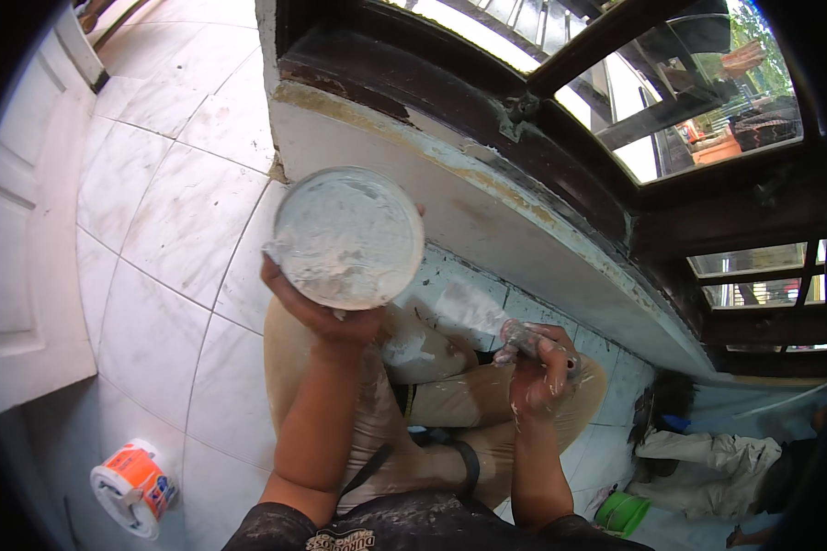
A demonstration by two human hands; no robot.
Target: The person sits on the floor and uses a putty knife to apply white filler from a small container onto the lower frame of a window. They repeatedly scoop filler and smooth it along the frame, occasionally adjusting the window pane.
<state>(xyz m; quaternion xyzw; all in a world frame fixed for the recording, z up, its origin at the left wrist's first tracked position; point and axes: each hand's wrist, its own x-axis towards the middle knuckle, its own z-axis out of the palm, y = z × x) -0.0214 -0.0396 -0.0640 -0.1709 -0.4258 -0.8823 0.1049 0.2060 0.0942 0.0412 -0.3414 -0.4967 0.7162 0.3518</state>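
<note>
My left hand (pixel 326 312) holds up a round white tub (pixel 347 236) from below; the tub is smeared inside with white filler paste. My right hand (pixel 544 372) is closed around the handle of a putty knife (pixel 473 310), whose paste-coated blade points up and left toward the tub. The blade tip stops a little to the right of the tub, apart from it. Both hands are flecked with white paste. My knees in beige trousers (pixel 450 395) lie below the hands.
A white wall ledge (pixel 487 220) under a dark wooden window frame (pixel 616 156) runs diagonally right in front. An orange-and-white lidded tub (pixel 133 487) stands on the tiled floor at lower left. A white door (pixel 18 230) is at left. Another person (pixel 708 459) crouches at lower right beside a green bucket (pixel 623 512).
</note>
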